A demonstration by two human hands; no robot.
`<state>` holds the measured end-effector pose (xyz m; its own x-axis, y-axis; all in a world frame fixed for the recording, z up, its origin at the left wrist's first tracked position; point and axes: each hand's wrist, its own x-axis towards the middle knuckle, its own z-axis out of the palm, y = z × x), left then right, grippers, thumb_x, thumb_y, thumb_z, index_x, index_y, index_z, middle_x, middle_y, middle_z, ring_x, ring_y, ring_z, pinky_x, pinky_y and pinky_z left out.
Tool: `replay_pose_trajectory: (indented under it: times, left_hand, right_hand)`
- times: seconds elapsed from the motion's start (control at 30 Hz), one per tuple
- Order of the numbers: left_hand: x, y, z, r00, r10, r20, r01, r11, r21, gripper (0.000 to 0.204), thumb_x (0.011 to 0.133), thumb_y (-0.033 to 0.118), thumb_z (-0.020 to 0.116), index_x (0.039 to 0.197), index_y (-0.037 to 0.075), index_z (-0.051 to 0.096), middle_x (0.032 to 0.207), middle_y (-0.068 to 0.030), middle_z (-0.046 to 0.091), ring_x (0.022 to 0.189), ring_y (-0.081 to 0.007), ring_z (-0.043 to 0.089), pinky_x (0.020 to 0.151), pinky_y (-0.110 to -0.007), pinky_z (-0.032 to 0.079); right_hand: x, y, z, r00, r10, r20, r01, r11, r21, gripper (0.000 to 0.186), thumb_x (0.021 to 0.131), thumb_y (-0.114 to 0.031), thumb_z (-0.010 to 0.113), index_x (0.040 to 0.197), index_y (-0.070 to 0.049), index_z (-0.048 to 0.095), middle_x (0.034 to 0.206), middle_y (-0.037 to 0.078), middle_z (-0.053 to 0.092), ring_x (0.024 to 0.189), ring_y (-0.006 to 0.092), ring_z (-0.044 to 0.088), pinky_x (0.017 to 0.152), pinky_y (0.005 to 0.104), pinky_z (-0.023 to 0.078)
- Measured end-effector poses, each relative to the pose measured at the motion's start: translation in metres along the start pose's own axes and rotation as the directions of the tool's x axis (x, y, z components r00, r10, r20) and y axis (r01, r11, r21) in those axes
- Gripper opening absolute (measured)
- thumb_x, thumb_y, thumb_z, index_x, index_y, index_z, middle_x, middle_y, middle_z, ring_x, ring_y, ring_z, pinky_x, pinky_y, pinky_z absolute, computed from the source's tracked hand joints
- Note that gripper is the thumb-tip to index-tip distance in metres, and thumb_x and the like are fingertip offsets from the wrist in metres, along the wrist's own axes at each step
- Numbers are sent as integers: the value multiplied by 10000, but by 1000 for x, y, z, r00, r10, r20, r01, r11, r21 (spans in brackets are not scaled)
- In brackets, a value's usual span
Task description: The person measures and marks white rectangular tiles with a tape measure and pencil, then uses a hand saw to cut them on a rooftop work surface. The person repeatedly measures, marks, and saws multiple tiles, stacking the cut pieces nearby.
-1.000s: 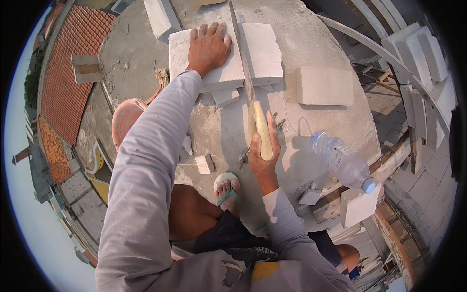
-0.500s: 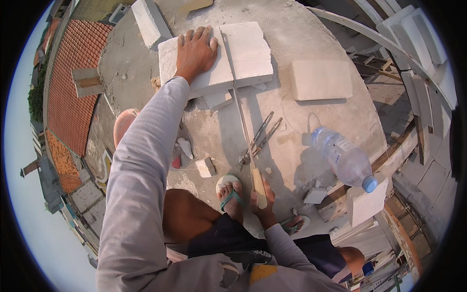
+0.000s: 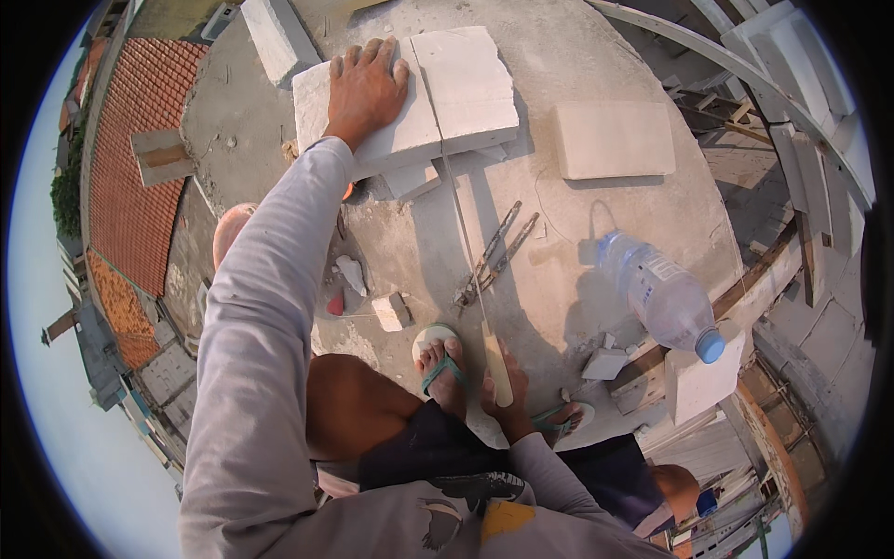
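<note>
At the top of the frame the left hand (image 3: 365,88) lies open and flat on a white block (image 3: 405,98). Lower centre, the right hand (image 3: 503,396) grips a saw (image 3: 475,279) by its handle. At right lies a capped plastic bottle (image 3: 663,296); its contents cannot be told.

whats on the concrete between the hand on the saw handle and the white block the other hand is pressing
In the head view, between the right hand and the white block run the saw's blade, and just beside it, two rusty metal bars.

Long light-grey sleeves (image 3: 270,307) cover both arms, dark shorts (image 3: 438,447) sit above bare knees, and green-strapped sandals (image 3: 445,365) are on the feet.
</note>
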<state>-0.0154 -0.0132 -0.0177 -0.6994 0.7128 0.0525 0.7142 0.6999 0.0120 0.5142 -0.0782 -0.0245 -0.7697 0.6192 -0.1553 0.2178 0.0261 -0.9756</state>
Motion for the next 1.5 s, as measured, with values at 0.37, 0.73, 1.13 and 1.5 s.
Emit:
replay_pose_trajectory:
  times: [0.37, 0.73, 1.13, 1.5]
  left_hand:
    - [4, -3, -3, 1000, -3, 4, 2, 1000, 27, 602, 1110, 440, 412, 1619, 126, 489, 1642, -165, 507, 1540, -436, 408, 1293, -589, 234]
    - [7, 4, -5, 1000, 19, -22, -18, 999, 37, 597, 1105, 424, 417, 1602, 104, 504, 1614, -171, 525, 1521, -446, 423, 1283, -579, 267]
    - [10, 10, -7, 1000, 3, -22, -3, 1000, 12, 607, 1104, 431, 410, 1614, 111, 489, 1628, -170, 513, 1519, -449, 428, 1288, -600, 248]
    - [5, 9, -6, 999, -33, 6, 33, 999, 39, 609, 1101, 431, 400, 1627, 137, 479, 1637, -159, 507, 1534, -414, 420, 1283, -639, 225]
  right_hand:
    - [2, -10, -8, 998, 38, 56, -36, 999, -37, 643, 1047, -394, 633, 1440, 112, 573, 1332, 272, 725, 1098, 353, 781, 898, 402, 626]
    - [70, -100, -17, 993, -118, -30, 118, 993, -23, 612, 1037, -234, 690, 1472, 157, 508, 1350, 328, 692, 1162, 385, 761, 970, 444, 619]
    - [119, -189, -37, 992, -117, -38, 118, 993, 9, 573, 997, -27, 639, 1534, 105, 491, 1357, 297, 700, 1152, 301, 764, 937, 377, 605]
    - [107, -221, -51, 999, 35, 18, -35, 999, 7, 552, 1076, -199, 591, 1503, 139, 500, 1484, 315, 603, 1396, 340, 609, 1160, 412, 469]
